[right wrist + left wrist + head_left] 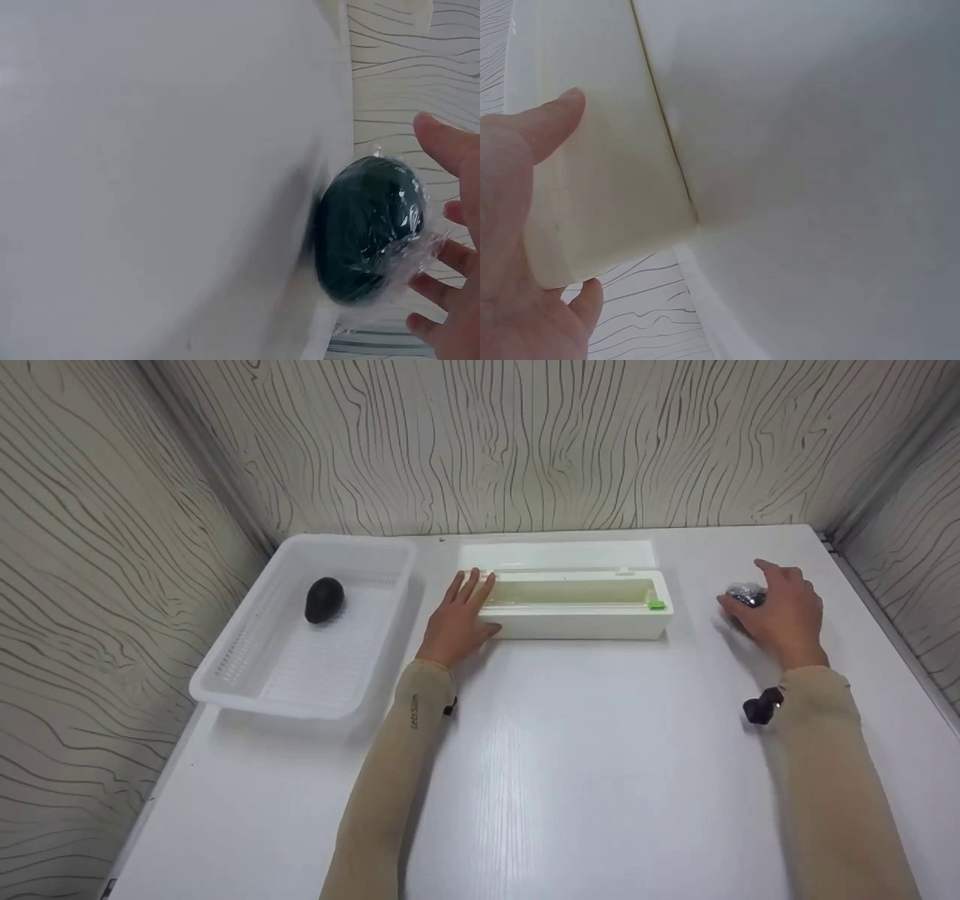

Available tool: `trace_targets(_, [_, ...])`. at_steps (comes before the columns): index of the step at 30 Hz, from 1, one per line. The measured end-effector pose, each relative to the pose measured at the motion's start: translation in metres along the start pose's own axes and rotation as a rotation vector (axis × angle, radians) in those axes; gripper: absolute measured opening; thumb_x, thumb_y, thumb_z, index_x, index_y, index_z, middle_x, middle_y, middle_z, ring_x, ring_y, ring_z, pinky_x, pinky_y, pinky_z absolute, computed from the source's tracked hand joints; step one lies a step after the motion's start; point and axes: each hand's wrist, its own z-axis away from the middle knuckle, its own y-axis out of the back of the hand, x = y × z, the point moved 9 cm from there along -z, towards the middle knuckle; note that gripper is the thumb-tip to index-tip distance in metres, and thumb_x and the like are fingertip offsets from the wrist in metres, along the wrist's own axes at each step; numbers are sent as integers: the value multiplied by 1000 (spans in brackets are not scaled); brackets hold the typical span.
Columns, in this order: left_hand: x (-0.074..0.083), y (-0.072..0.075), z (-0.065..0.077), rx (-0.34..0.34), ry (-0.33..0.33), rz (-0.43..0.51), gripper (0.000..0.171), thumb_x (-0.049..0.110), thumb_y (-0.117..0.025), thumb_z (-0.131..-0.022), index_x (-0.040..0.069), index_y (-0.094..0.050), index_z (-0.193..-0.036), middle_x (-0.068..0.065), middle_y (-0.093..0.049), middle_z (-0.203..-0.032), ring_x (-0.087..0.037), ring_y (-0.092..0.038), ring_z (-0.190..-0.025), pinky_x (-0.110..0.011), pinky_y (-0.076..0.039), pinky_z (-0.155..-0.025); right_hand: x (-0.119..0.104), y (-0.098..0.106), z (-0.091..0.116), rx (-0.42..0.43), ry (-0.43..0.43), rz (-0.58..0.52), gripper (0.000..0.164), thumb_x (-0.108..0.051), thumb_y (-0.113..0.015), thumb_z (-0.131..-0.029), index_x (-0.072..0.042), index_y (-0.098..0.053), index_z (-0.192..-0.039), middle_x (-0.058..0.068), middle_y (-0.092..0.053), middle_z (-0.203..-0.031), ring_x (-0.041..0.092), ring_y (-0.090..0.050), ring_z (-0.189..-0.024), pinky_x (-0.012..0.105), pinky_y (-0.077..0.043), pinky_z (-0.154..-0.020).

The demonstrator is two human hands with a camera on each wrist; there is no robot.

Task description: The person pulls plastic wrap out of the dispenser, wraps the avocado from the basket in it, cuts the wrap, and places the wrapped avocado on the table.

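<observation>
Apparently, the splayed left hand steadies an oblong white plastic box, the wide right hand flanking film-wrapped dark oval fruit at two o'clock.

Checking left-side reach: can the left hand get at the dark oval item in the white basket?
Probably yes: the white basket is open-topped and nothing visible covers the dark oval item; the left hand would first have to leave the white box.

Crinkled glossy film; smooth plastic box; matt cloth sleeves
</observation>
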Motion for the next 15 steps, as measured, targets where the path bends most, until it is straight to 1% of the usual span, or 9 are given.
trace_targets(3, [-1, 0, 2, -8, -22, 3, 88, 53, -66, -98, 29, -17, -167, -1, -8, -176, -25, -1, -163, -43, -20, -130, -27, 4, 0, 69, 49, -30, 73, -45, -64, -100, -5, -41, -156, 34, -40, -148, 56, -37, -135, 71, -29, -112])
trace_targets(5, [-3, 0, 5, -25, -33, -6, 87, 59, -63, -98, 31, -18, -167, 0, -8, -176, -25, 0, -163, -45, -16, -131, -52, 3, 2, 96, 111, -50, 58, -36, -63, -102, -5, -50, -150, 30, -48, -144, 51, -42, -134, 68, -33, -112])
trace_targets(7, [-5, 3, 8, -27, -42, -13, 82, 63, -57, -99, 30, -24, -166, 0, -11, -175, -26, -2, -163, -47, -12, -132, -80, -2, 5, 98, 195, -64, 46, -28, -64, -103, -4, -59, -142, 26, -55, -136, 47, -48, -129, 65, -39, -108])
trace_targets(9, [-5, 9, 9, -3, -54, -23, 71, 62, -50, -103, 28, -33, -163, 0, -20, -174, -25, -7, -163, -46, -9, -132, -107, -9, 9, 81, 288, -71, 36, -22, -65, -102, -4, -65, -133, 23, -61, -127, 43, -54, -120, 62, -45, -101])
trace_targets(11, [-3, 18, 8, 48, -71, -42, 60, 56, -45, -107, 24, -45, -157, -1, -34, -169, -25, -16, -161, -45, -10, -132, -130, -17, 12, 42, 371, -76, 31, -18, -66, -101, -4, -68, -128, 21, -65, -119, 41, -58, -111, 59, -49, -94])
trace_targets(13, [1, 27, 6, 104, -94, -62, 49, 47, -44, -110, 20, -57, -148, -2, -50, -158, -24, -29, -157, -42, -13, -132, -148, -26, 13, -8, 433, -68, 27, -16, -67, -100, -3, -71, -123, 20, -68, -112, 39, -60, -105, 57, -50, -88])
trace_targets(15, [7, 34, 5, 140, -114, -90, 40, 39, -46, -111, 17, -64, -139, -3, -62, -146, -23, -41, -150, -40, -19, -131, -157, -34, 14, -78, 460, -36, 25, -15, -67, -100, -3, -72, -121, 20, -70, -109, 38, -60, -102, 56, -50, -87])
